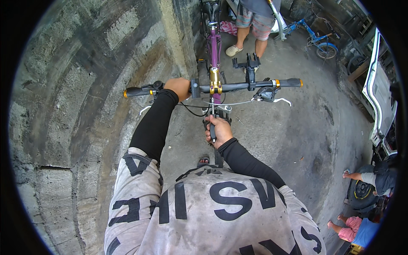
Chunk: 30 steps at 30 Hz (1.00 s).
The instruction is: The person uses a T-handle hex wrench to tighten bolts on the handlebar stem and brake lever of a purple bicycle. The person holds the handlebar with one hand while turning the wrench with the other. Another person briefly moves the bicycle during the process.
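A purple bicycle [213,49] stands in front of me, its gold stem [216,77] clamped round a black handlebar [233,87]. My left hand [177,88] is closed round the bar, left of the stem and beside a small dark box-shaped mount [195,88]. Just below the stem, my right hand [220,130] grips the dark handle of a screwdriver [213,133]. Its thin metal shaft points up at the stem's front; whether the tip sits in a bolt is too small to tell. A black phone holder [251,68] is fixed on the bar to the right.
A rough block wall [85,106] runs along the left. Ahead, another person [255,21] stands near a small blue bicycle [316,38]. On the right are a white vehicle panel [376,97], a tire [361,193] and two seated people [361,227]. Concrete floor [289,136] lies between.
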Each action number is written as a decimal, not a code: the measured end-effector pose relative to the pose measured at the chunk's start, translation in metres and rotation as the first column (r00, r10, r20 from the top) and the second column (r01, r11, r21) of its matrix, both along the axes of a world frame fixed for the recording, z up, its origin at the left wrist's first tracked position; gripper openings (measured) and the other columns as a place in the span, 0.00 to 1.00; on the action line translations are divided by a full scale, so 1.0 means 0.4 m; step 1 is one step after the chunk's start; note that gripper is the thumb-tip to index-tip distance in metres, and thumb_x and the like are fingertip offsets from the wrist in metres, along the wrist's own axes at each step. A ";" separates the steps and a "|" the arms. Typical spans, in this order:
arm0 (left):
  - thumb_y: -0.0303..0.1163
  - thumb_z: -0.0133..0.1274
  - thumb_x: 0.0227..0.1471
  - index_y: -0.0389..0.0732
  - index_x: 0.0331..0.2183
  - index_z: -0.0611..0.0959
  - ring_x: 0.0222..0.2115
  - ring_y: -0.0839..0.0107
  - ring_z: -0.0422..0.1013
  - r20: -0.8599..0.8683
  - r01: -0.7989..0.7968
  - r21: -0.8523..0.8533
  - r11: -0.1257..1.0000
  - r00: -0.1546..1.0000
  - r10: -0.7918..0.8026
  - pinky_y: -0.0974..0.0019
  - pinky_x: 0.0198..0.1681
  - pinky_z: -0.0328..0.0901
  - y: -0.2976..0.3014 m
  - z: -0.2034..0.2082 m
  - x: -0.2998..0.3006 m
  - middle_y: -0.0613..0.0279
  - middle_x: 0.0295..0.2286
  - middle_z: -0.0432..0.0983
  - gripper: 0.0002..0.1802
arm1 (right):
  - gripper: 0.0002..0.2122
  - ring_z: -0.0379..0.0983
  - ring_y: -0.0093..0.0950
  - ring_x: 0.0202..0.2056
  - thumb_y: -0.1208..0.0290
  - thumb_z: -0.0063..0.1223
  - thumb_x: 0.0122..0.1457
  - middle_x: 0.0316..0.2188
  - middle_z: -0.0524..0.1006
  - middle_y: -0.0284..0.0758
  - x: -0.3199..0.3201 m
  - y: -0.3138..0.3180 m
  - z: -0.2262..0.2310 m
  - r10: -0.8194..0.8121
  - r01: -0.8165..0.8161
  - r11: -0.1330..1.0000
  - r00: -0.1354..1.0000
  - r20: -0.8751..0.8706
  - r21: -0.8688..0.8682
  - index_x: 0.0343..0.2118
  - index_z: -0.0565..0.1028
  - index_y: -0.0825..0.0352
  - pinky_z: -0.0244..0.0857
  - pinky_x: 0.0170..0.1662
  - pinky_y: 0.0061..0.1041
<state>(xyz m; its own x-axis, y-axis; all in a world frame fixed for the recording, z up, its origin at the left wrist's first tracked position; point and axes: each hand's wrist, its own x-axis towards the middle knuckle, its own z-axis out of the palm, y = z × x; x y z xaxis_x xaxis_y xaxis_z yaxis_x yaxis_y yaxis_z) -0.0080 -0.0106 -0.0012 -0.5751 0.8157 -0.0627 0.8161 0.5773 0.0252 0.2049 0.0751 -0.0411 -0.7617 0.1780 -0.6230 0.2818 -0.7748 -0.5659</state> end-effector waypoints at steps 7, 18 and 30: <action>0.35 0.56 0.37 0.41 0.24 0.82 0.28 0.52 0.74 -0.013 0.005 0.008 1.000 1.000 -0.005 0.53 0.32 0.69 0.000 0.003 0.003 0.50 0.24 0.77 0.09 | 0.10 0.60 0.22 0.15 0.61 0.45 0.61 0.18 0.63 0.28 0.001 0.001 0.003 0.006 -0.006 1.000 1.000 -0.005 -0.010 0.35 0.69 0.63 0.53 0.17 0.23; 0.36 0.55 0.37 0.41 0.24 0.81 0.28 0.51 0.74 -0.024 0.013 0.005 1.000 1.000 -0.013 0.52 0.32 0.69 0.001 -0.002 -0.001 0.50 0.24 0.77 0.10 | 0.11 0.60 0.22 0.16 0.60 0.44 0.62 0.18 0.64 0.28 0.000 0.005 0.001 0.012 -0.012 1.000 1.000 -0.016 -0.006 0.35 0.70 0.64 0.53 0.18 0.22; 0.36 0.56 0.37 0.41 0.23 0.81 0.27 0.52 0.74 -0.027 -0.002 -0.009 1.000 1.000 0.002 0.53 0.31 0.69 0.001 -0.001 0.004 0.51 0.23 0.77 0.10 | 0.12 0.59 0.21 0.16 0.58 0.46 0.61 0.18 0.62 0.27 -0.004 -0.001 0.016 0.016 -0.016 1.000 0.999 0.034 -0.002 0.35 0.69 0.62 0.51 0.17 0.21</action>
<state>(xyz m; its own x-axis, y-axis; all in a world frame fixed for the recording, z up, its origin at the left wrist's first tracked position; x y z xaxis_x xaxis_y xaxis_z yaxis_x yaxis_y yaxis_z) -0.0062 -0.0104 -0.0015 -0.5785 0.8139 -0.0550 0.8151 0.5792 -0.0020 0.2034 0.0748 -0.0348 -0.7431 0.1645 -0.6486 0.3133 -0.7710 -0.5545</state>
